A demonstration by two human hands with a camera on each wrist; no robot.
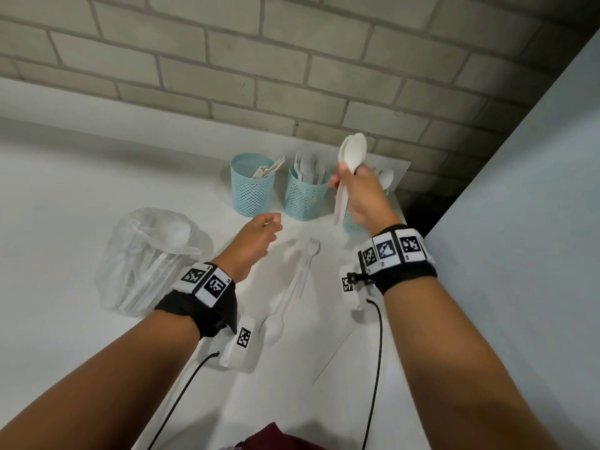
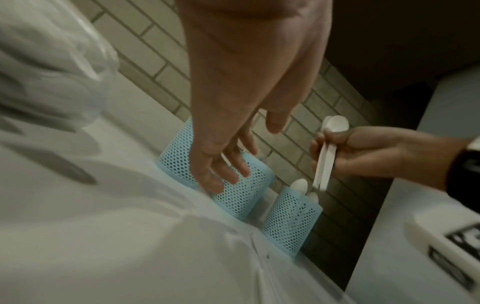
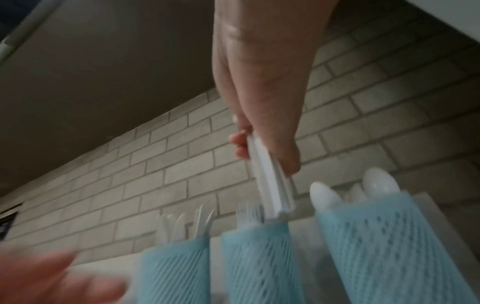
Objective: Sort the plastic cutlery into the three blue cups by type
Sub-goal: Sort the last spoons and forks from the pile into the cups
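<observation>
Three blue mesh cups stand in a row by the brick wall: the left cup (image 1: pixel 251 190) holds knives, the middle cup (image 1: pixel 303 199) forks, and the right cup (image 1: pixel 350 224) spoons, half hidden behind my right hand. My right hand (image 1: pixel 347 186) grips a bundle of white spoons (image 1: pixel 352 151), bowls up, handles (image 3: pixel 270 185) pointing down just above and left of the spoon cup (image 3: pixel 376 236). My left hand (image 1: pixel 269 225) hovers with relaxed fingers and holds nothing, in front of the cups (image 2: pixel 244 197). A loose fork (image 1: pixel 308 258) and a loose spoon (image 1: pixel 279 319) lie on the white table.
A clear plastic bag (image 1: pixel 152 254) with more white cutlery lies at the left of the table. The brick wall (image 1: pixel 292 76) runs right behind the cups. A pale panel (image 1: pixel 519 222) rises at the right, with a dark gap beside the spoon cup.
</observation>
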